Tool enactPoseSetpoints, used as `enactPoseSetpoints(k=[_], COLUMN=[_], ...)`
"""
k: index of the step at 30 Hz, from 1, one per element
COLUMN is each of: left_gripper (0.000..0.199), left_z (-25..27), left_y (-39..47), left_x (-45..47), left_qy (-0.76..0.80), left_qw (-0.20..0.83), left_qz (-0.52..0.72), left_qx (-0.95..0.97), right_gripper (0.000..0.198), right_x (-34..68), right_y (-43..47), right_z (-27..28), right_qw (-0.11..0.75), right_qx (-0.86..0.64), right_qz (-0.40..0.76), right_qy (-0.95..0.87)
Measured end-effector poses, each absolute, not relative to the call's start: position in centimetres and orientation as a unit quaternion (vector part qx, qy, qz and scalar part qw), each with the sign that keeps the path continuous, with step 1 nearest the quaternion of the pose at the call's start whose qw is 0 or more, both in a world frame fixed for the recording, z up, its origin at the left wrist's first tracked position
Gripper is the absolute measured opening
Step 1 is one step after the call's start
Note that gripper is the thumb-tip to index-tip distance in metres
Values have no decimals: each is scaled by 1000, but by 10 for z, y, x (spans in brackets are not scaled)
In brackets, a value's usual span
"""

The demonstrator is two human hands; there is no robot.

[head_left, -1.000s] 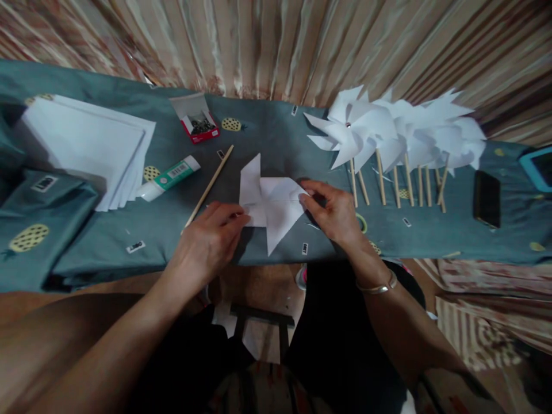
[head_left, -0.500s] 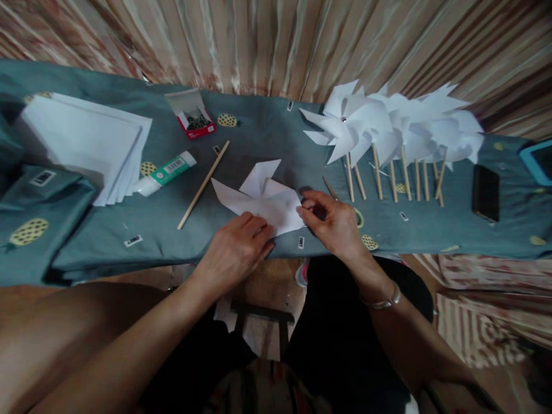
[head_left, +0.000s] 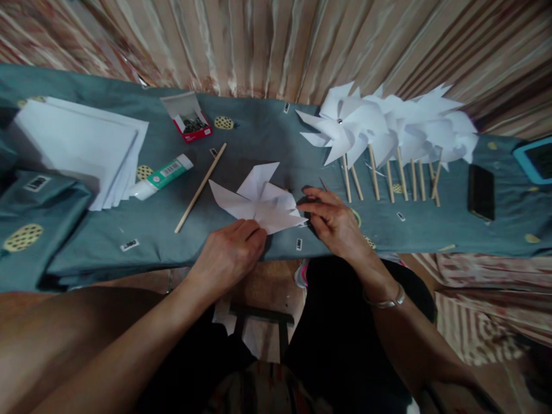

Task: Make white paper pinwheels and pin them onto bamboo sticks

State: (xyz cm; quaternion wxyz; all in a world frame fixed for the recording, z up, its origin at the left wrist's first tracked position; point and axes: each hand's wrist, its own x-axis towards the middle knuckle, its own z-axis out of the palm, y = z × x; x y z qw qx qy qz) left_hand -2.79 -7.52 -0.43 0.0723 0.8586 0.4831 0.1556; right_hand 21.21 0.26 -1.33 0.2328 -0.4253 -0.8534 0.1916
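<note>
A white paper pinwheel (head_left: pixel 259 201) with folded blades lies on the cloth in front of me, without a stick. My left hand (head_left: pixel 233 250) is closed on its lower edge, the fingertips pinching the paper. At the pinwheel's right side is my right hand (head_left: pixel 334 221), its fingers apart and the tips close to the blade; whether they touch it I cannot tell. Partly hidden under that hand are scissors with a green handle (head_left: pixel 357 217). A bare wooden stick (head_left: pixel 200 188) rests at a slant left of the pinwheel.
Several finished pinwheels (head_left: pixel 357 123) on sticks lie at the back right, beside a dark phone (head_left: pixel 480 192) and a blue-edged device (head_left: pixel 535 161). To the left are a glue tube (head_left: pixel 161 177), an open red box (head_left: pixel 190 123) of small metal pieces and white paper sheets (head_left: pixel 77 149).
The fingers of my right hand have loosened from the pinwheel's right blade and spread. My left hand has shifted slightly left along the lower edge. The whole view has moved a little.
</note>
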Motion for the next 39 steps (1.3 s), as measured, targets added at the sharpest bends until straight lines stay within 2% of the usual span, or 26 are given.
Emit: enactPoseSetpoints(k=[3, 7, 10, 13, 17, 23, 29, 39], left_gripper=[18, 19, 19, 21, 16, 42, 30, 27], left_z=[-6, -6, -3, -1, -3, -7, -16, -18], left_y=[-78, -80, -81, -81, -84, -88, -89, -90], left_x=[-32, -34, -34, -34, -33, -30, -28, -26], left_qy=[483, 475, 466, 462, 456, 446, 446, 455], left_qw=[65, 65, 74, 72, 73, 123, 144, 131], left_qz=[186, 211, 215, 217, 233, 240, 261, 271], left_qx=[853, 852, 855, 857, 856, 854, 844, 838], right_gripper=[35, 42, 29, 14, 6, 8, 5, 5], right_x=[212, 207, 203, 198, 185, 170, 166, 157], right_y=[1, 1, 3, 5, 6, 0, -2, -7], right_z=[-7, 1, 3, 2, -2, -13, -16, -18], right_qw=[255, 254, 245, 249, 251, 257, 258, 262], right_qx=[-431, -416, -388, -373, -377, -397, -415, -433], right_qz=[243, 367, 434, 454, 403, 256, 215, 189], right_qy=[-831, -792, -775, -769, -795, -843, -846, -841])
